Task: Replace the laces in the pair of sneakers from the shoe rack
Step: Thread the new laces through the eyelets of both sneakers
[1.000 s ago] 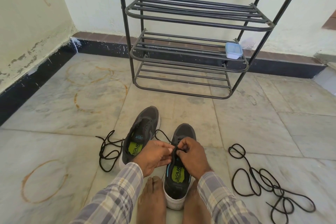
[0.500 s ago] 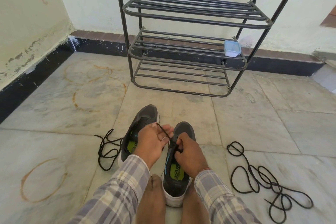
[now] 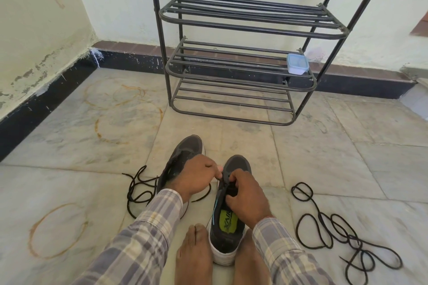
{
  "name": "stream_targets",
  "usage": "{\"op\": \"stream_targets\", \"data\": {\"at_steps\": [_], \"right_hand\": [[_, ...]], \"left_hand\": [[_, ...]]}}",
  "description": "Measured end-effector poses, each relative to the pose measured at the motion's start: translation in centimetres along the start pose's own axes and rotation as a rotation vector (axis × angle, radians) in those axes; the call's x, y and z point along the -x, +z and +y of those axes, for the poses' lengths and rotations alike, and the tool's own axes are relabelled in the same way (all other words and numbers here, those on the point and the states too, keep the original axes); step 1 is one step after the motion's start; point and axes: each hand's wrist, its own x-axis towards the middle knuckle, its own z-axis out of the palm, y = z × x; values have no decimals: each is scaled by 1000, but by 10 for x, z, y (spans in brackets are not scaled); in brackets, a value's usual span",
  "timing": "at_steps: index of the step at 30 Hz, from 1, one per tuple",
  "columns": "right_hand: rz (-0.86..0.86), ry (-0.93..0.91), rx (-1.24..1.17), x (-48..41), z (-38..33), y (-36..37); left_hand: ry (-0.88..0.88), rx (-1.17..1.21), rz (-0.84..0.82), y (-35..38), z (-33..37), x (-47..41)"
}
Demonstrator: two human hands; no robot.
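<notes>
Two dark grey sneakers stand on the floor in front of me. The right sneaker [image 3: 234,222] sits between my bare feet, its green insole showing. My right hand [image 3: 246,196] grips its tongue and lace area with curled fingers. My left hand [image 3: 196,176] is beside it, fingertips pinching a black lace at the shoe's eyelets. Partly hidden behind my left hand lies the left sneaker [image 3: 185,150]. A loose black lace [image 3: 139,190] trails on the floor to its left. Another tangle of black laces [image 3: 333,229] lies at the right.
A black metal shoe rack [image 3: 240,71] stands against the far wall, with a small lidded plastic box [image 3: 297,64] on its middle shelf. Walls meet in a corner at the left. Rust-coloured rings mark the marble floor tiles.
My left hand has dropped back down from its raised pull and closed in on the right sneaker's eyelets. My right hand stays on the shoe's tongue.
</notes>
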Motion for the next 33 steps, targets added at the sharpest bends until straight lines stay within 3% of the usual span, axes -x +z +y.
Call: {"op": "stream_targets", "data": {"at_steps": [5, 7, 9, 11, 13, 15, 19, 22, 28, 31, 33], "right_hand": [[67, -39, 57, -1, 2, 3], [99, -11, 67, -1, 5, 4], [104, 62, 3, -1, 7, 5], [91, 132, -106, 0, 4, 7], [91, 148, -140, -1, 2, 9], [113, 153, -158, -1, 4, 9], [107, 192, -245, -1, 12, 4], [92, 190, -267, -2, 12, 3], [91, 203, -311, -1, 14, 1], [86, 206, -328, -1, 15, 0], [77, 210, -325, -2, 14, 0]], "left_hand": [[-232, 1126, 77, 19, -14, 6], [-306, 1281, 204, 16, -17, 2], [-326, 1029, 337, 9, -15, 0], [-258, 421, 357, 4, -11, 1], [-102, -147, 247, 9, -9, 3], [-45, -385, 127, 21, -5, 5], [-74, -544, 88, 31, -14, 6], [17, -632, 51, 33, -25, 1], [164, -1087, 45, 39, -14, -10], [112, -1043, 3, 32, -8, -9], [7, -779, -62, 15, 4, -12]]}}
